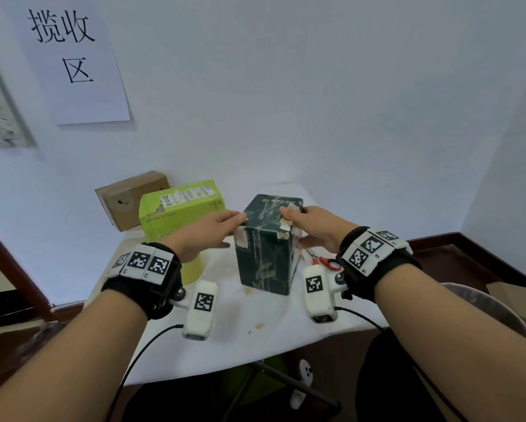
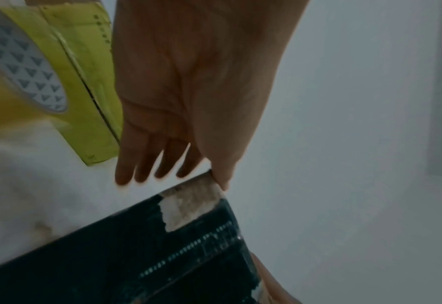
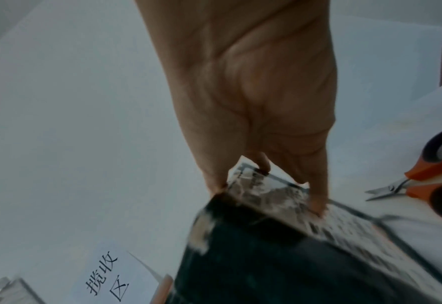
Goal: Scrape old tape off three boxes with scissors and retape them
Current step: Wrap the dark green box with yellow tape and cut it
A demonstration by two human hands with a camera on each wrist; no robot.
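Both hands [image 1: 219,226] [image 1: 313,229] flanking dark box [image 1: 266,254]

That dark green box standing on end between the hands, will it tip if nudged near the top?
Probably. The dark green box stands tall on a small base, so a push up high could topple it. Its torn, peeling corners suggest soft cardboard that may dent. The left hand and right hand steady its top.

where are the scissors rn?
Head view: the scissors lie on the white table, right of the dark green box, just under the right hand.
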